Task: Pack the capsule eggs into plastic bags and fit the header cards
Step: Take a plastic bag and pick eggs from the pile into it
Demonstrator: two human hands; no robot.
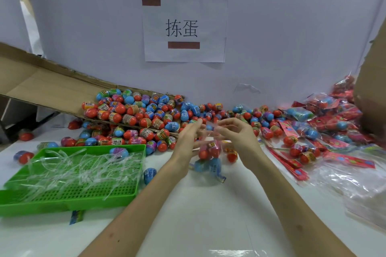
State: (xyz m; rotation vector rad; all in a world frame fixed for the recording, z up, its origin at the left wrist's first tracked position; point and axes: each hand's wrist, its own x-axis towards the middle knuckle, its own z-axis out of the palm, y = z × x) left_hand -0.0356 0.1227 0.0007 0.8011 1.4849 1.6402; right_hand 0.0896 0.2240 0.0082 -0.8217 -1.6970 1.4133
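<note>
A clear plastic bag [208, 158] holding several red and blue capsule eggs hangs above the white table between my hands. My left hand [189, 137] and my right hand [236, 133] both pinch the bag's top edge, fingers blurred by motion. A big heap of loose capsule eggs [142, 115] spills from a flattened cardboard box at the back left. Red header cards [290, 165] lie in a row to the right of my right hand. Finished bags with cards [325, 117] pile up at the far right.
A green perforated tray [69, 198] full of clear plastic strips sits at the front left, one egg inside it. A stack of empty clear bags [359, 190] lies at the front right. A paper sign [184, 29] hangs on the white back wall.
</note>
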